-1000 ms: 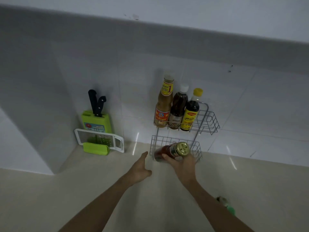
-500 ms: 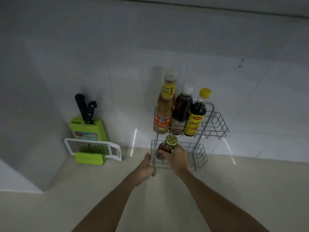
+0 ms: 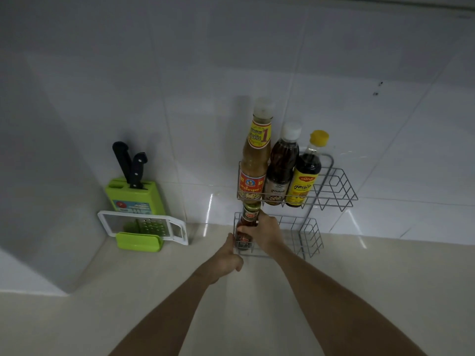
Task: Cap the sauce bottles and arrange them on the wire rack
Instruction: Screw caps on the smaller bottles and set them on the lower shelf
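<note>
A two-tier wire rack [image 3: 334,191] stands against the tiled wall. Its upper tier holds three capped bottles: a tall tan sauce bottle [image 3: 255,160], a dark bottle with a white cap [image 3: 281,165] and a dark bottle with a yellow cap [image 3: 305,173]. My right hand [image 3: 267,233] is shut on a small red sauce bottle with a gold cap [image 3: 248,222], which stands upright at the left end of the lower tier. My left hand [image 3: 226,260] rests at the rack's lower front-left corner with its fingers curled; whether it grips the wire is unclear.
A green knife block [image 3: 133,196] with two black-handled knives stands at the left by the wall. A white and green grater [image 3: 144,227] lies in front of it. The beige counter [image 3: 77,317] spreads below. A white wall juts out on the far left.
My right hand carried the small red bottle from in front of the rack into the lower tier and turned it upright. My left hand moved up to the rack's front-left corner.
</note>
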### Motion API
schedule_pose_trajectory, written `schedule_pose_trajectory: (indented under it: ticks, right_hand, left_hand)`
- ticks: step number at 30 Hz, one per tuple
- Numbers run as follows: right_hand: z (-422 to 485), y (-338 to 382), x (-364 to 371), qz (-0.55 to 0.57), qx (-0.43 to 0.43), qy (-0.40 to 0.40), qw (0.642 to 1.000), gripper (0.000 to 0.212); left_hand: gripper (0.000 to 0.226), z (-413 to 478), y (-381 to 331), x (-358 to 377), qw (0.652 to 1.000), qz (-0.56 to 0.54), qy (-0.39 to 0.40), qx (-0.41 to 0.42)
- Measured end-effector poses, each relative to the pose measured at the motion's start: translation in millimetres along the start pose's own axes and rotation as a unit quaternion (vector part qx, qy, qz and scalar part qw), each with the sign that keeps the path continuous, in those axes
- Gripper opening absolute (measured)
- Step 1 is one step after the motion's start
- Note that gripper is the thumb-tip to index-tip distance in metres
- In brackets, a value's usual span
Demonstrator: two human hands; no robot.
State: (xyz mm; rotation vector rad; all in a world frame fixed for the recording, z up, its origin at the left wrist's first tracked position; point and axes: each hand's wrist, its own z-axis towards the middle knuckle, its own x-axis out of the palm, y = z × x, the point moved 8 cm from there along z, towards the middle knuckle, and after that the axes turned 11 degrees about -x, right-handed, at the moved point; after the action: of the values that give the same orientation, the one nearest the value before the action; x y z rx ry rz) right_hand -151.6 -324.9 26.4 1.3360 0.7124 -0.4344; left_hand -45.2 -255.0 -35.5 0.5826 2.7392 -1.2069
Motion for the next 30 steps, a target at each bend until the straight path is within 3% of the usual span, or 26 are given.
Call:
schedule_pose_trajectory:
  ticks: [14,30]
  right_hand:
    - [-7,1,12,0.031,0.040,0.084,0.995,0.045]
    - [-17,3,5,0.053,0.052,0.086,0.994,0.062]
  left_hand:
    - [0.101,-12,1,3,1.000,0.013,-0.017,-0.007]
    - [0.097,-30,5,-3,0.999,0.020,-0.044,0.011]
